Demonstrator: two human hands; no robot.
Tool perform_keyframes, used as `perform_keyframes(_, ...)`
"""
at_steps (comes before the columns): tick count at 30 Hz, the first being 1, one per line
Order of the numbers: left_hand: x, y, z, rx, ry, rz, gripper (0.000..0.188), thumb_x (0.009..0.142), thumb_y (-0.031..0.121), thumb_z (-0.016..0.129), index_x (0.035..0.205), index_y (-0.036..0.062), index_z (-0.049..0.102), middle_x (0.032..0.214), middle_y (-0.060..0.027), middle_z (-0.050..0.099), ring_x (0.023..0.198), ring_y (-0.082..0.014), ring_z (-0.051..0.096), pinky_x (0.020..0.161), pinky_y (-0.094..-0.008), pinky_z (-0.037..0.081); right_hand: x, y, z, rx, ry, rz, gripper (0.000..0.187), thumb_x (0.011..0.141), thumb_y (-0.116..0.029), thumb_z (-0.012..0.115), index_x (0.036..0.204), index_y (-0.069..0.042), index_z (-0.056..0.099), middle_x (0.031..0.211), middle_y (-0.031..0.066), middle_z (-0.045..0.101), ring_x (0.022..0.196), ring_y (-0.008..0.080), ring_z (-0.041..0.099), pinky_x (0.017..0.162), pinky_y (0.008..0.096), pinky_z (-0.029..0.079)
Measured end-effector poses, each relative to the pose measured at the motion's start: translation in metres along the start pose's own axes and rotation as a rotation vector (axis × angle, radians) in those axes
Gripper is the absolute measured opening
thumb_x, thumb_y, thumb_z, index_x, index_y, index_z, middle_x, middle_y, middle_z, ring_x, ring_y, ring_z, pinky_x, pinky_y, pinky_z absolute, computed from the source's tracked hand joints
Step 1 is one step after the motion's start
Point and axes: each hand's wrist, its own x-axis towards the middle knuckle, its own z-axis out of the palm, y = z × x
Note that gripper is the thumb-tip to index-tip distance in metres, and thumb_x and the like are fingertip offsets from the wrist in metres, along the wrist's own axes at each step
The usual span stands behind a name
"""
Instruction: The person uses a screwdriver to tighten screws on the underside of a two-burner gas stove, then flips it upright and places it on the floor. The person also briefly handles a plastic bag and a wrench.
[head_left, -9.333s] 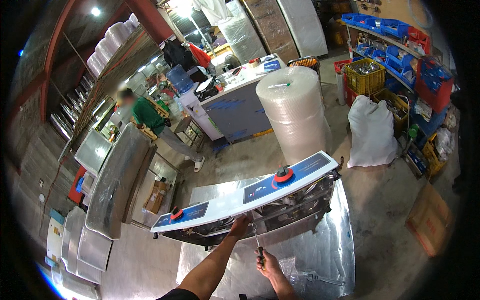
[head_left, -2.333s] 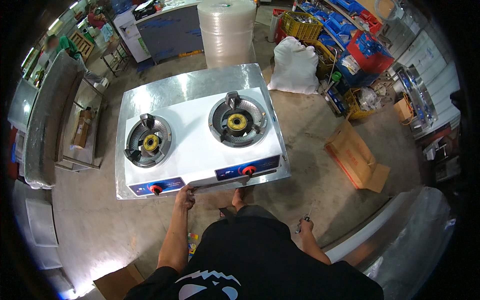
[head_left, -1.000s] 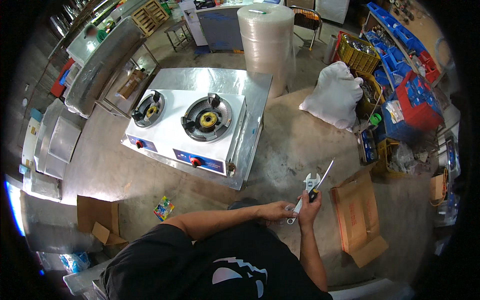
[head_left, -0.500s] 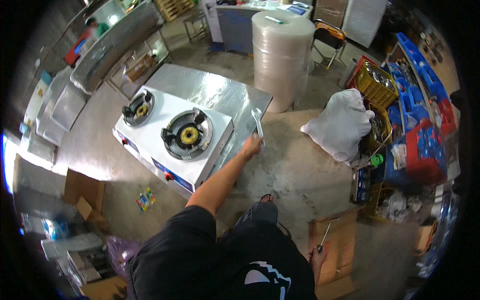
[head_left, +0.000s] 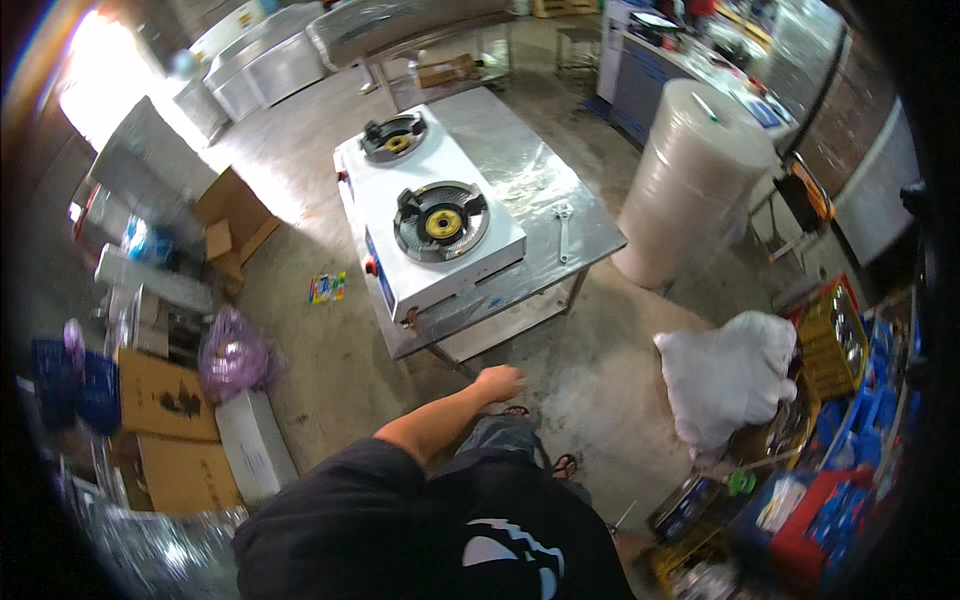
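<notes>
My left hand is held out in front of my body, off the near edge of the metal table. Its fingers are loosely bent and hold nothing. An adjustable wrench lies on the tabletop, apart from the hand, to the right of a white two-burner gas stove. At the lower right, a screwdriver pokes out past my shirt with its thin shaft showing. My right hand is around its handle, mostly hidden by my body.
A tall roll of bubble wrap stands beyond the table's right corner. On the floor to the right are a white sack and yellow crates. Cardboard boxes and a purple plastic bag sit at the left.
The wrench, earlier in my left hand, now lies on the table, and that hand has drawn back toward my body. My view has turned right; the right hand has slipped mostly out of sight.
</notes>
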Motion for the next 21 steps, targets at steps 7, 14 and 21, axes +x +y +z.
perform_keyframes(7,-0.142,-0.054,-0.018,-0.538,0.735,-0.593,0.022,0.092,0.030,0.064,0.103,0.0115,0.071,0.105,-0.0162,0.072,0.099,-0.0357,0.068,0.086,-0.0446,0.053,0.064,-0.220,-0.053,0.030,-0.374,-0.074,0.023,0.095,-0.030,0.060,0.091,-0.009,0.052,0.061,0.0057,0.054,0.045,0.0199,0.046,0.041,0.0381,0.037)
perform_keyframes(14,-0.123,-0.067,-0.192,-0.264,1.124,-0.568,0.031,0.094,0.038,0.063,0.110,0.0120,0.069,0.109,-0.0139,0.067,0.103,-0.0349,0.065,0.087,-0.0455,0.051,0.010,-0.343,0.023,-0.106,-0.433,-0.353,0.017,0.095,-0.024,0.061,0.098,-0.009,0.053,0.063,0.0054,0.054,0.046,0.0165,0.047,0.038,0.0341,0.038)
perform_keyframes(21,-0.014,-0.137,-0.293,-0.030,0.857,-0.459,0.029,0.089,0.034,0.066,0.108,0.0130,0.070,0.113,-0.0115,0.067,0.105,-0.0336,0.066,0.087,-0.0457,0.052,-0.099,-0.352,0.124,-0.320,-0.564,-0.526,0.014,0.093,-0.017,0.064,0.093,-0.010,0.052,0.060,0.0034,0.052,0.043,0.0147,0.048,0.037,0.0319,0.038)
